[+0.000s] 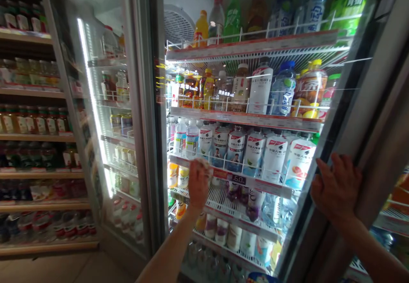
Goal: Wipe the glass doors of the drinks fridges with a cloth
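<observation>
Your left hand (198, 187), fingers curled, grips what looks like a pale cloth (205, 166) just off centre toward 6 o'clock; it should be light and soft, best bunched under the fingers. Your right hand (337, 187), fingers spread, rests toward 4 o'clock on the door frame (359, 116), likely stiff and smooth.

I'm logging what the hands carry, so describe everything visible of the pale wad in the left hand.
The pale wad is a small, crumpled, off-white bundle that looks like soft cloth or paper; blur hides which. It is bunched at the fingers of the left hand, which cover part of it. It is held up in front of the shelf rail below the third row of bottles. The fingers touch it; whether anything behind it does cannot be told.
</observation>
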`<control>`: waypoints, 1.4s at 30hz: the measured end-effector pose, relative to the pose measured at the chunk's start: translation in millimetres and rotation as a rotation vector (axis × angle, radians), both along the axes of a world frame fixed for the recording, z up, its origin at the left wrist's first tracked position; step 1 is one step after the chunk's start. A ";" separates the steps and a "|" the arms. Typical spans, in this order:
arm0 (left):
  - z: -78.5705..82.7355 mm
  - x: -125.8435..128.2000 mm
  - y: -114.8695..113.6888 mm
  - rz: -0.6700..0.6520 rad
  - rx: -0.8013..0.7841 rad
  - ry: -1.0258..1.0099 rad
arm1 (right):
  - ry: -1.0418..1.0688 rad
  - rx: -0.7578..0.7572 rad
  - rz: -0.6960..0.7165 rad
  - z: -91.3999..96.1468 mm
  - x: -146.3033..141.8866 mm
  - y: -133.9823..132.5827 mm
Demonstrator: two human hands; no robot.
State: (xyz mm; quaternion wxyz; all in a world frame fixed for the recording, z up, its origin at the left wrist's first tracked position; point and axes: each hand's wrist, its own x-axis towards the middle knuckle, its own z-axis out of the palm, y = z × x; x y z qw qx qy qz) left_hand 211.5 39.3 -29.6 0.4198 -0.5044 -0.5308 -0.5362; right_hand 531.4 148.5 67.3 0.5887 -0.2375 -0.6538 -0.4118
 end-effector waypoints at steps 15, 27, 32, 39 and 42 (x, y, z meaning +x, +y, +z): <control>-37.1 -8.0 3.5 -0.029 -0.022 0.270 | -0.052 -0.106 0.022 -20.3 -49.2 -16.0; -35.7 60.7 23.6 -0.220 -0.029 0.544 | 0.012 -0.176 -0.015 -22.5 -52.8 -20.0; -50.3 -40.9 -3.7 -0.055 0.013 0.207 | 0.006 -0.117 -0.004 -22.4 -53.8 -18.8; -30.2 -90.7 -5.3 0.123 0.216 -0.211 | 0.056 -0.154 -0.043 -23.6 -59.7 -20.9; -18.9 -27.4 10.3 -0.025 0.140 0.029 | 0.047 -0.138 -0.043 -24.4 -59.2 -20.5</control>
